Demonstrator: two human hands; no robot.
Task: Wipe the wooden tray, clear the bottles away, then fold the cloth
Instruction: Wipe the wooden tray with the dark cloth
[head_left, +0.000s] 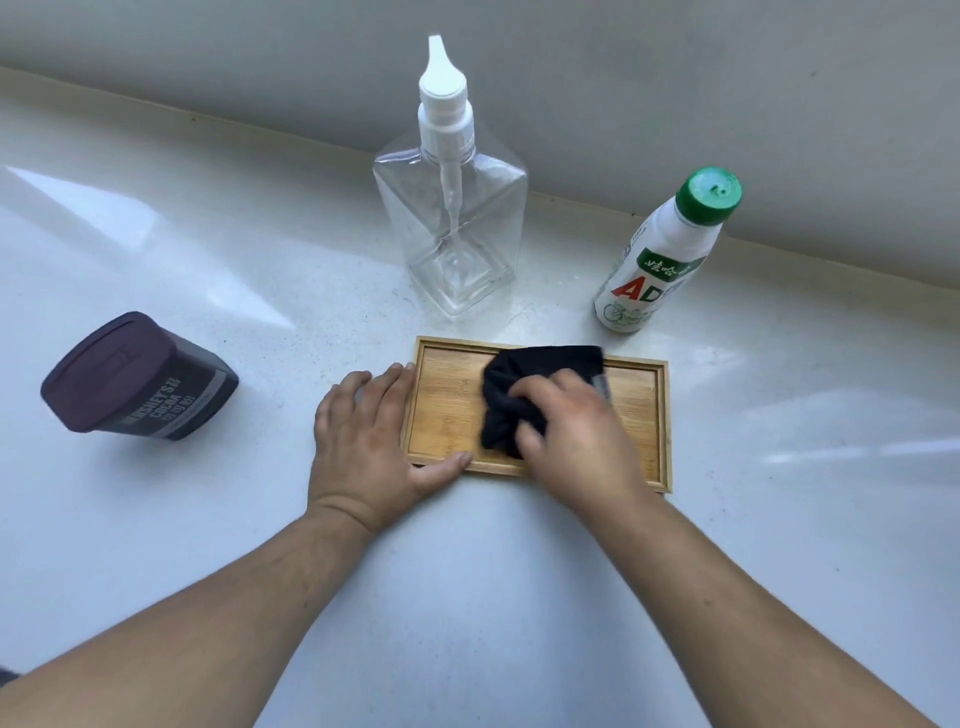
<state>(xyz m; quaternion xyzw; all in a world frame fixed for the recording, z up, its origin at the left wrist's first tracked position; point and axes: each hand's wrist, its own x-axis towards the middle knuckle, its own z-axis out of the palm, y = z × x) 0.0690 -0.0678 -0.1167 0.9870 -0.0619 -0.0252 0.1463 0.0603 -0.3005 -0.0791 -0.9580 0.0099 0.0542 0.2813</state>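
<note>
While the left hand (363, 441) lies flat, pinning the wooden tray (644, 415) to the counter (467, 597), the right hand (576, 431) grips the bunched cloth (511, 389) mid-tray; I'd hit the corners too.

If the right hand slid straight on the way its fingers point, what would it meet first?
Probably the tray's raised left rim, where the left hand braces it; the right hand points left, bunching the black cloth.

Likely a home kitchen. Glossy white speckled stone countertop (156, 519) meets a plain grey wall (675, 78). On it: dark brown cocoa tub (137, 379), clear square pump bottle (452, 218), white green-capped drink bottle (660, 254).
</note>
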